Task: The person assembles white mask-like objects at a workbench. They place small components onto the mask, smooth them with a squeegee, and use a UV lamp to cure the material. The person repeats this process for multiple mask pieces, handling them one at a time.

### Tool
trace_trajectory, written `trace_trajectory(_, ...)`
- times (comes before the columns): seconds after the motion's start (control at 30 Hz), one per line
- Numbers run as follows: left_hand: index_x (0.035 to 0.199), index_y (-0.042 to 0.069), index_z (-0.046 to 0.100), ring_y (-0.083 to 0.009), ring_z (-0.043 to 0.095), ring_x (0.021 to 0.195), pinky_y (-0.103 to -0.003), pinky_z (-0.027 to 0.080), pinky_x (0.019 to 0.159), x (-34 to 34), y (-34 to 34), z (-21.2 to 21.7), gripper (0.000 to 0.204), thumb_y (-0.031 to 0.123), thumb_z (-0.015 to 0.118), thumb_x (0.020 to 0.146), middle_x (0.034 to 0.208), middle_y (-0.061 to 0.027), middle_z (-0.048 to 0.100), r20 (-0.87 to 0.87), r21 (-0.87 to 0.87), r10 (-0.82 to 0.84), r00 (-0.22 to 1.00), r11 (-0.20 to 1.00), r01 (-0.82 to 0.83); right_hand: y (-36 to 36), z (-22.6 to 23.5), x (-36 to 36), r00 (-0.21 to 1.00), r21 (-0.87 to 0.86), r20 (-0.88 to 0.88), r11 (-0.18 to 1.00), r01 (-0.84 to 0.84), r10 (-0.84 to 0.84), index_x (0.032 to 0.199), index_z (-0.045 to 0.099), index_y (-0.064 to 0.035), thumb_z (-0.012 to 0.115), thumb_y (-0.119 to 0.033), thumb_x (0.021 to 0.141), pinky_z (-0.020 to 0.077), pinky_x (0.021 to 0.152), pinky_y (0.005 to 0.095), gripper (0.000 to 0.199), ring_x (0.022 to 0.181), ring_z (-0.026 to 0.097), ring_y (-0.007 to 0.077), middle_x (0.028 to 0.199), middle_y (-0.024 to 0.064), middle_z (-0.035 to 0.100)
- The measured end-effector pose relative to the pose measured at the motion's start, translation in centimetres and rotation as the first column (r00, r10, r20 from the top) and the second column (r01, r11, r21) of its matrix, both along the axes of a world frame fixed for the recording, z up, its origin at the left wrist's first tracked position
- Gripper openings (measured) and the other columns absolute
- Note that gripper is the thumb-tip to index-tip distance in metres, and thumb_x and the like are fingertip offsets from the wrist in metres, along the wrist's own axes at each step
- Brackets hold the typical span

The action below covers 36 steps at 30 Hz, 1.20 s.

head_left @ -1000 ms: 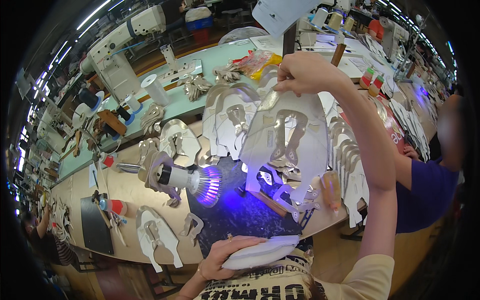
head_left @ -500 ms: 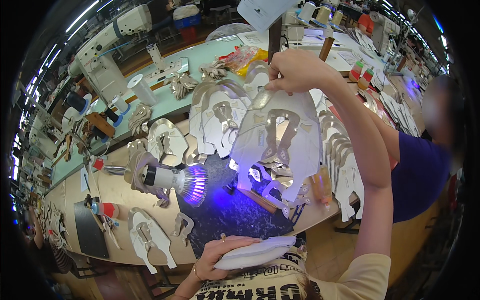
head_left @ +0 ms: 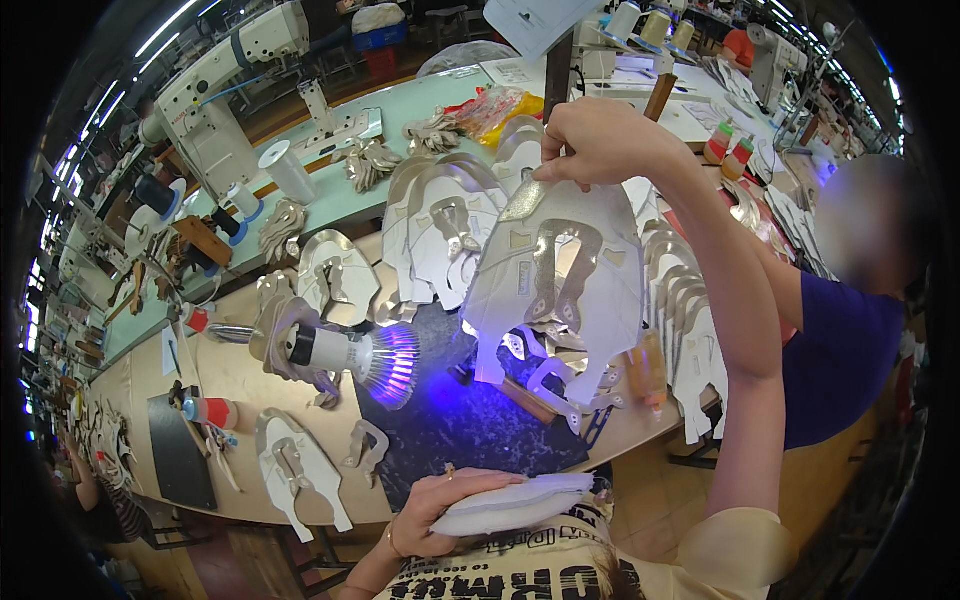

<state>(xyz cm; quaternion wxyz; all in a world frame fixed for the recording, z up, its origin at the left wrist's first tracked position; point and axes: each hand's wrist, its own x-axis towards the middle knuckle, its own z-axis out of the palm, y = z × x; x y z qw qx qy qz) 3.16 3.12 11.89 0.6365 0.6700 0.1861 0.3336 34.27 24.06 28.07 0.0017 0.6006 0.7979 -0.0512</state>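
Shoe upper panel (head_left: 560, 290) above violet lamp (head_left: 385, 362)

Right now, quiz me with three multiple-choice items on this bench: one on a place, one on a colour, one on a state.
1. Where is the white folded piece?
A. On the sewing machine
B. In the left hand, near the body
C. On the floor

2. What colour glows from the lamp?
A. Green
B. Red
C. Violet-blue

3. How is the large cut-out panel?
A. Lifted, hanging from the right hand
B. Flat on the dark mat
C. Rolled up

Key: B, the hand grips it; C, the bulb face shines violet; A, fingers pinch its top.
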Motion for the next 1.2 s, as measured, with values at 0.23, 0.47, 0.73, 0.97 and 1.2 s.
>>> trace_trajectory(0.23,0.128,-0.004,0.061,-0.0337,0.065,0.114,-0.04,0.049,0.099,-0.2,0.0,0.3,0.054,0.002,0.062,0.075,0.124,-0.0203,0.066,-0.014,0.025,0.03,0.999,0.999,-0.03,1.2,-0.5,-0.9,0.997,0.026,0.051,0.997,-0.067,0.066,0.086,0.075,-0.01,0.071,-0.033,0.084,0.0502,0.064,0.031,0.024,0.061,0.067,0.015,0.057,-0.0006,0.067)
trace_trajectory(0.47,0.127,-0.004,0.061,-0.0322,0.066,0.113,-0.039,0.049,0.099,-0.8,-0.6,0.4,0.053,0.0,0.057,0.074,0.124,-0.0197,0.066,-0.054,0.042,0.14,0.989,0.989,-0.138,10.7,-4.6,-4.7,0.986,0.084,-0.068,0.985,-0.147,0.153,0.104,0.074,-0.0099,0.071,-0.031,0.083,0.0535,0.075,0.0364,0.029,0.082,0.072,0.0207,0.075,0.0062,0.073)
trace_trajectory(0.73,0.127,-0.004,0.061,-0.0292,0.066,0.113,-0.037,0.048,0.1,-1.6,-1.1,-0.7,0.055,-0.004,0.053,0.073,0.124,-0.0186,0.067,-0.084,-0.043,0.221,0.972,0.973,-0.225,13.7,-17.3,-6.6,0.985,0.39,-0.151,0.921,-0.021,0.086,0.125,0.064,-0.0118,0.069,-0.034,0.086,0.0515,0.088,0.0474,0.045,0.102,0.066,0.0347,0.108,0.0171,0.069)
trace_trajectory(0.97,0.13,-0.002,0.06,-0.027,0.065,0.113,-0.036,0.047,0.1,-0.5,-0.4,-1.5,0.058,-0.01,0.051,0.073,0.125,-0.0168,0.066,-0.091,-0.085,0.144,0.985,0.985,-0.152,10.0,-23.2,-0.8,0.932,-0.128,-0.251,0.963,0.236,-0.262,0.1,0.071,-0.0001,0.077,-0.051,0.074,0.0536,0.085,0.0419,0.057,0.097,0.068,0.0335,0.101,0.0194,0.07)
trace_trajectory(1.2,0.13,-0.002,0.059,-0.027,0.066,0.112,-0.037,0.047,0.1,-0.2,-0.1,-1.4,0.053,-0.01,0.057,0.078,0.126,-0.0156,0.066,-0.073,-0.06,0.142,0.987,0.987,-0.146,10.8,-26.1,-1.7,0.703,0.088,-0.679,0.927,0.364,-0.211,0.087,0.07,-0.0005,0.073,-0.025,0.084,0.0538,0.074,0.041,0.025,0.08,0.07,0.0321,0.083,0.0161,0.072)
